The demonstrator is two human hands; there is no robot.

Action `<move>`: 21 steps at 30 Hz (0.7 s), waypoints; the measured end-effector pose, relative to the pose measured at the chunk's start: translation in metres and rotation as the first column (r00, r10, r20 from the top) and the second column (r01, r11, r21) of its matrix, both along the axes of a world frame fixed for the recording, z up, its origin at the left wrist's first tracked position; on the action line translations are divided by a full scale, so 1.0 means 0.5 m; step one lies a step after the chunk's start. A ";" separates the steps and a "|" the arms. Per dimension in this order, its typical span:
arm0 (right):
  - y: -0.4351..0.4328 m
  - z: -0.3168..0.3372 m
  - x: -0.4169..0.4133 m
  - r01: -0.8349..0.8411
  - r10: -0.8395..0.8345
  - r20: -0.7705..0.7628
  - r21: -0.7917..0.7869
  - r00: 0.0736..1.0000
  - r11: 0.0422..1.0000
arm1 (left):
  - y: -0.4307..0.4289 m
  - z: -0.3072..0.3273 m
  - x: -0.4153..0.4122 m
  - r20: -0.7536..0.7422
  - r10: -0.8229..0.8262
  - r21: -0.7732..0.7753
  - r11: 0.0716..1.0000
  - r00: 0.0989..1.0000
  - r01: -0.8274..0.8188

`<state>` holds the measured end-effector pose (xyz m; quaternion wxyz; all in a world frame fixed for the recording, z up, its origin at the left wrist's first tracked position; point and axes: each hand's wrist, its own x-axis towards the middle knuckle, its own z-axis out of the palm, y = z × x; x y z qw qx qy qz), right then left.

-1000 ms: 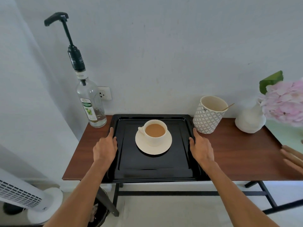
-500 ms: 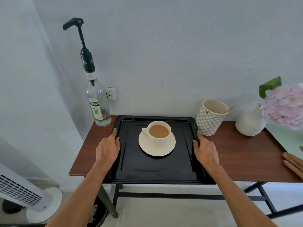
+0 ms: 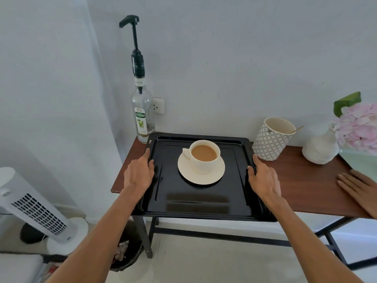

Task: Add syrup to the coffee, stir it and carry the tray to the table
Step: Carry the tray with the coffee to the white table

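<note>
A black tray (image 3: 200,205) carries a cream cup of milky coffee (image 3: 204,155) on a cream saucer (image 3: 212,177). My left hand (image 3: 139,173) grips the tray's left rim and my right hand (image 3: 263,178) grips its right rim. The tray's near edge juts out past the front of the wooden side table (image 3: 306,186). A clear syrup bottle (image 3: 142,117) with a tall black pump stands at the table's back left corner, just beyond the tray.
A patterned cup (image 3: 270,142) with a thin stirrer stands right of the tray, then a white vase (image 3: 320,149) of pink flowers. Another person's hand (image 3: 359,188) rests on the table's right end. A white tower fan (image 3: 34,211) and a bin (image 3: 127,254) stand on the floor, left.
Both hands stay on the tray rims. The tray has come toward me, its near edge now past the table front. The view has shifted so everything sits further right.
</note>
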<state>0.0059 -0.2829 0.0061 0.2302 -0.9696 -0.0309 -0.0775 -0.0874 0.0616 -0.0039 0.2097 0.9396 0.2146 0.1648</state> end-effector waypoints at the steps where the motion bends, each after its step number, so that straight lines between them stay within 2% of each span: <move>1: 0.003 0.003 -0.007 -0.011 0.011 0.005 -0.002 1.000 1.000 | 0.001 0.003 -0.011 -0.001 0.005 0.001 1.000 1.000 -0.005; 21: 0.104 0.046 -0.157 -0.289 0.289 0.007 -0.022 0.957 0.957 | 0.034 0.010 -0.329 0.056 0.240 -0.041 0.971 0.969 -0.237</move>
